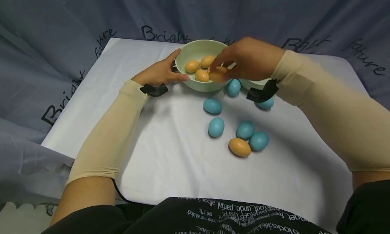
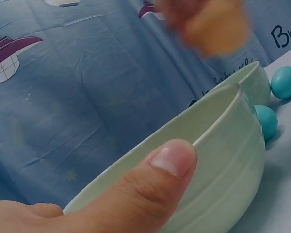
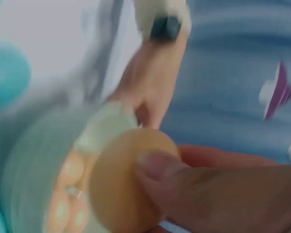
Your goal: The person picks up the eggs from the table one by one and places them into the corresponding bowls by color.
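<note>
My left hand (image 1: 161, 71) holds a pale green bowl (image 1: 203, 87) by its left side, the thumb along the near wall just under the rim and the fingers spread round the back left. Several orange eggs (image 1: 192, 66) lie inside this bowl. Over its right part, my right hand (image 1: 251, 60) pinches another orange egg (image 3: 128, 182) between thumb and fingers. In the left wrist view that egg (image 2: 220, 29) shows blurred above the rim. A blue egg (image 1: 233, 87) sits beside the bowl's right front.
A second pale green bowl (image 1: 253, 84) stands to the right, mostly covered by my right hand. Several blue eggs (image 1: 216, 127) lie scattered in front of the bowls on the white cloth (image 1: 170, 153). One orange egg (image 1: 240, 147) rests against a blue one (image 1: 259, 141). A grey-blue curtain (image 1: 213, 10) hangs behind.
</note>
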The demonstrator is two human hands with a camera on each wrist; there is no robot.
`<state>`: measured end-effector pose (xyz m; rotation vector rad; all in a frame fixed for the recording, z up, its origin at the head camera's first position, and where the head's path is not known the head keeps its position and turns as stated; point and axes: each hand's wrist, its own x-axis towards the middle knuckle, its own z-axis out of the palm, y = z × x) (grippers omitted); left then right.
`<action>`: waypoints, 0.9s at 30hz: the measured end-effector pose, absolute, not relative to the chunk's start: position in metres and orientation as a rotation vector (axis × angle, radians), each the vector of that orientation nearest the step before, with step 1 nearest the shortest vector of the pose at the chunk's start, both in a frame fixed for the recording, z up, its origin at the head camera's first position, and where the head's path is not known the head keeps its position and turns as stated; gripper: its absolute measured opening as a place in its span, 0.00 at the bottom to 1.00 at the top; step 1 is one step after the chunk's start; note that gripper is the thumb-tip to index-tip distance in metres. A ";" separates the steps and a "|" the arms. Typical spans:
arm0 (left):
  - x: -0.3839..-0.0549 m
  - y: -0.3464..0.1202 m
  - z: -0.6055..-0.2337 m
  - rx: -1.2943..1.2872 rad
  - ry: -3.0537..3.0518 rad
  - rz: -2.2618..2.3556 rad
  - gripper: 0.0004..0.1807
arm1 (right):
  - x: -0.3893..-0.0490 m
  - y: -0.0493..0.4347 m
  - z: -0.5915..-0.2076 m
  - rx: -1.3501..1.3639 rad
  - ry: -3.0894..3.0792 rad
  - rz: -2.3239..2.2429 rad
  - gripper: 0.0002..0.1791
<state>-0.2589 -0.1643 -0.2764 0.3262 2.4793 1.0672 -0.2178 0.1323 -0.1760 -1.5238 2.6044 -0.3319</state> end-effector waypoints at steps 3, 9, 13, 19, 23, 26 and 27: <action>-0.259 -0.166 -0.277 0.306 2.487 1.048 0.67 | -0.245 0.130 -0.177 -1.352 2.667 -0.336 0.19; -0.259 -0.165 -0.278 0.314 2.547 0.970 0.68 | -0.289 0.126 -0.199 -1.174 2.690 -0.395 0.16; -0.259 -0.163 -0.277 0.316 2.575 0.947 0.67 | -0.306 0.120 -0.216 -1.185 2.693 -0.404 0.15; -0.260 -0.163 -0.275 0.324 2.563 0.964 0.67 | -0.313 0.111 -0.229 -1.252 2.720 -0.381 0.16; -0.262 -0.164 -0.275 0.337 2.557 0.986 0.68 | -0.314 0.103 -0.231 -1.208 2.720 -0.355 0.17; -0.262 -0.164 -0.276 0.334 2.553 0.990 0.68 | -0.316 0.098 -0.235 -1.163 2.682 -0.314 0.19; -0.262 -0.164 -0.277 0.332 2.553 0.988 0.68 | -0.316 0.096 -0.237 -1.145 2.667 -0.298 0.20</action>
